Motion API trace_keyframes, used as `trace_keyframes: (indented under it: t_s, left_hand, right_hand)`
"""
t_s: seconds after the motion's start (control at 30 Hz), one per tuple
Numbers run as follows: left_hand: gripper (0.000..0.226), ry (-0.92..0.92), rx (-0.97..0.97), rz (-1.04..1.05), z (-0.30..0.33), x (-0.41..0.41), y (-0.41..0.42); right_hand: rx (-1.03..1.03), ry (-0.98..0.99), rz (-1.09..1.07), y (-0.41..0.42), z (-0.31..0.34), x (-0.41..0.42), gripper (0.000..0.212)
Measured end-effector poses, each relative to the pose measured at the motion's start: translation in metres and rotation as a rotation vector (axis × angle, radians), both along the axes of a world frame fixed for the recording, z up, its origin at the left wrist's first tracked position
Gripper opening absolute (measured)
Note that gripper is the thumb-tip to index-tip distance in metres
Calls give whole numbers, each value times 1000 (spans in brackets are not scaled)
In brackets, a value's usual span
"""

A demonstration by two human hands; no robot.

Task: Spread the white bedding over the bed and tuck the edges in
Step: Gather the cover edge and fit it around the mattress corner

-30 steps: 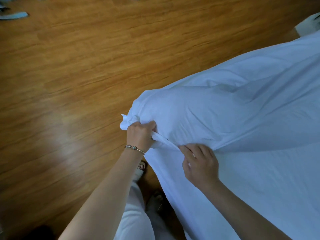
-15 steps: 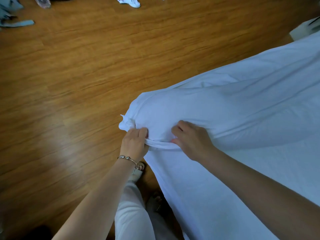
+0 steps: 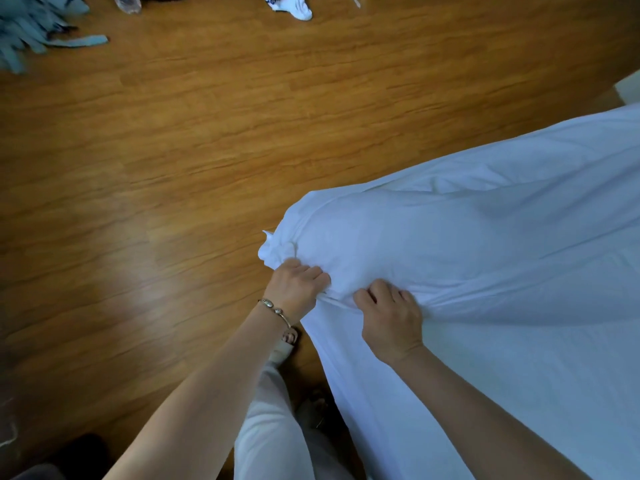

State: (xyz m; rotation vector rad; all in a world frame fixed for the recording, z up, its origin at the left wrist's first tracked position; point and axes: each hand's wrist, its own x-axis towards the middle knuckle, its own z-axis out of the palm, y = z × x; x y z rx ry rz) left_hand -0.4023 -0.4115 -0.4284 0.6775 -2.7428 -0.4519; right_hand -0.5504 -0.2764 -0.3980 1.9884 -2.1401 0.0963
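The white bedding (image 3: 485, 237) covers the bed, which fills the right half of the view; its near corner bulges toward the floor with a bunched tip. My left hand (image 3: 296, 287), bracelet at the wrist, grips the bunched fabric just below that corner tip. A short way to the right, my right hand (image 3: 389, 318) has its fingers curled into a tight fold of the same sheet. The fold runs taut between the two hands. The mattress below is hidden by the sheet.
Wooden floor (image 3: 173, 168) spreads to the left and beyond the bed. A blue fringed cloth (image 3: 31, 32) lies at the far left, a white shoe (image 3: 294, 6) and a clear bottle (image 3: 126, 1) at the top edge. My legs and feet (image 3: 287, 344) stand beside the bed corner.
My right hand has slid back toward me and lower along the fold, gripping it again. My left hand keeps its hold at the corner. The view has tilted up slightly.
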Motion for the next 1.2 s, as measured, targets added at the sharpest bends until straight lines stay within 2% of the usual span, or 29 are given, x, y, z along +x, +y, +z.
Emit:
trace_keyframes:
  t_s: [0.07, 0.1, 0.17, 0.23, 0.3, 0.4, 0.43, 0.53, 0.6, 0.63, 0.7, 0.77, 0.83, 0.9, 0.97, 1.0, 1.07, 1.13, 1.2]
  left_hand:
    - [33, 16, 46, 30, -2, -2, 2]
    - [32, 30, 67, 51, -3, -2, 4]
    - [30, 65, 82, 112, -4, -2, 10]
    - [29, 113, 77, 175, -9, -3, 17]
    - [22, 155, 178, 179, -16, 4, 23]
    - [6, 204, 680, 300, -12, 20, 18]
    - [7, 241, 835, 387, -5, 17, 15]
    - [35, 334, 899, 803, 16, -9, 4]
    - [24, 428, 874, 1038, 20, -26, -8]
    - [17, 407, 851, 1059, 16, -29, -18]
    - [26, 212, 826, 947, 6, -24, -38]
    - [33, -105, 750, 735, 2, -15, -57]
    - [35, -398, 542, 476, 4, -11, -66]
    - [38, -530, 387, 293, 9, -13, -70]
    - [34, -609, 337, 216, 4, -16, -77]
    - [28, -623, 380, 237, 2, -19, -83]
    - [16, -566, 601, 418, -5, -24, -96]
    - [19, -471, 786, 603, -14, -30, -103]
    - [24, -383, 1055, 813, -28, -33, -106]
  right_hand:
    - [17, -82, 33, -12, 23, 0, 21]
    - [20, -94, 55, -21, 35, -2, 30]
    - [76, -60, 11, -42, 48, -13, 78]
    - [235, -5, -100, -63, 48, -23, 124]
    - [361, 34, -142, -72, 42, -22, 135]
    - [380, 55, -158, -71, 34, -19, 132]
    - [383, 53, -163, -71, 33, -18, 131]
    - [375, 45, -173, -70, 33, -17, 130]
    - [340, 54, -161, -69, 31, -18, 126]
    - [315, 58, -153, -69, 29, -19, 124]
    - [286, 64, -140, -68, 27, -20, 120]
    - [282, 71, -139, -68, 27, -20, 117]
    - [296, 83, -139, -68, 29, -19, 119]
    - [301, 83, -134, -69, 31, -20, 121]
    - [306, 81, -136, -70, 31, -20, 123]
    - [309, 84, -138, -71, 31, -20, 123]
    - [303, 98, -136, -73, 29, -21, 122]
    - [286, 107, -135, -74, 24, -23, 121]
    - [257, 113, -131, -74, 18, -23, 119]
